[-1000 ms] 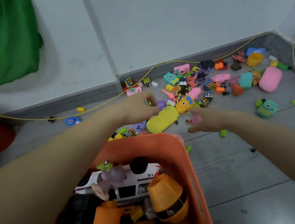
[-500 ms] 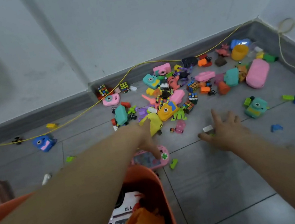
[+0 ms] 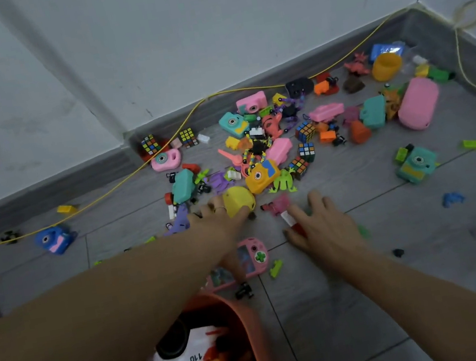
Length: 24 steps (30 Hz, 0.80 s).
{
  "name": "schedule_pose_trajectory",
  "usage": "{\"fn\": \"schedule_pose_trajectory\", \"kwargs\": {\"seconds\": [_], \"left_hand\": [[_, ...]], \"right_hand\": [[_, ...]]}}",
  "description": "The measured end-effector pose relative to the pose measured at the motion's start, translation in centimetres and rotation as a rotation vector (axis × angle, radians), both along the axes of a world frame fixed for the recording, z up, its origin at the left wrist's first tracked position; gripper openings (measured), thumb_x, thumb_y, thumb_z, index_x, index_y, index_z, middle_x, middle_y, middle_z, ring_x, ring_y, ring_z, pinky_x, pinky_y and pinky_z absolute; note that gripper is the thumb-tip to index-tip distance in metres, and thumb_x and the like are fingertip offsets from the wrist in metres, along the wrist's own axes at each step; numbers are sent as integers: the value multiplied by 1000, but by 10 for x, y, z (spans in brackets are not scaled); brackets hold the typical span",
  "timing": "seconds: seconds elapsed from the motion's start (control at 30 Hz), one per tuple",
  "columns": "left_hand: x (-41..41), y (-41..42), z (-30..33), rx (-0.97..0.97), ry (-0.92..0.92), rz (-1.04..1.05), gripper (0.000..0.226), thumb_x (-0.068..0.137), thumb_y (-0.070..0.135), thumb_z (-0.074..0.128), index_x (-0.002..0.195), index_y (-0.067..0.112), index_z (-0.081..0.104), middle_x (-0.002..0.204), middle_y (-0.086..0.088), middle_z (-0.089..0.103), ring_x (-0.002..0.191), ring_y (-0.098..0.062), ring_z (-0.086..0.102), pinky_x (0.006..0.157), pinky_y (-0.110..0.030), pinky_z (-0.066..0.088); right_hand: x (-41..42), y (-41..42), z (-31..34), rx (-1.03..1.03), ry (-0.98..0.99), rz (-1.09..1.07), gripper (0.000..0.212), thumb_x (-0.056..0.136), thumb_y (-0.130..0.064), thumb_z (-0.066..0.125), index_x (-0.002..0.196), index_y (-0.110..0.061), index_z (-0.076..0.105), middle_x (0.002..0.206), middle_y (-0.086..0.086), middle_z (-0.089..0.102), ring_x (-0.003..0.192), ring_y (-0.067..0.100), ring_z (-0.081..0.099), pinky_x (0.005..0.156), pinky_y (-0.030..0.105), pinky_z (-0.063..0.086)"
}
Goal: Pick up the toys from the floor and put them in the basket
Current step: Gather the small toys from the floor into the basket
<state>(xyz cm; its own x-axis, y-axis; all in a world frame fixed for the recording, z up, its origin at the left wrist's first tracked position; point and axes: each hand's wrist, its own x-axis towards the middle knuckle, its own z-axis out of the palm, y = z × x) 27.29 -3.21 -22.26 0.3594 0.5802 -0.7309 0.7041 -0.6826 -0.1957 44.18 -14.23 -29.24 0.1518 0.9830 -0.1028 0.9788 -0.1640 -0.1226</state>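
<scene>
Five puzzle cubes are counted on the floor; seven toy cameras are seen, in teal, pink, yellow, blue and black; one basket and two hands are shown; smaller toys cannot be counted.
</scene>
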Motion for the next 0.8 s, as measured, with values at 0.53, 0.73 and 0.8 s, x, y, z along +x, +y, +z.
{"fn": "schedule_pose_trajectory", "kwargs": {"seconds": [0.53,0.73,0.8], "left_hand": [[-13,-1,-6,12,-254,-291,76,63,61,76,121,27,40,126,-17,36,100,-29,39,74,-38,34],[-18,-12,-10,-19,-175,-267,102,53,75,75,132,28,31,145,-22,20,121,-38,34,96,-50,41],[-20,-22,-14,-20,-143,-240,112,54,77,74,139,27,22,154,-25,5,137,-44,20,105,-60,32]], "right_hand": [[-4,0,-3,86,226,71,21,95,-30,51,110,-16,50,103,5,46,80,26,55,54,35,43],[-9,6,4,-14,162,161,34,97,-36,49,128,-21,47,128,11,40,98,29,56,67,39,53],[-10,4,2,-4,204,129,26,96,-32,50,116,-14,50,121,13,43,92,31,56,65,37,47]]}}
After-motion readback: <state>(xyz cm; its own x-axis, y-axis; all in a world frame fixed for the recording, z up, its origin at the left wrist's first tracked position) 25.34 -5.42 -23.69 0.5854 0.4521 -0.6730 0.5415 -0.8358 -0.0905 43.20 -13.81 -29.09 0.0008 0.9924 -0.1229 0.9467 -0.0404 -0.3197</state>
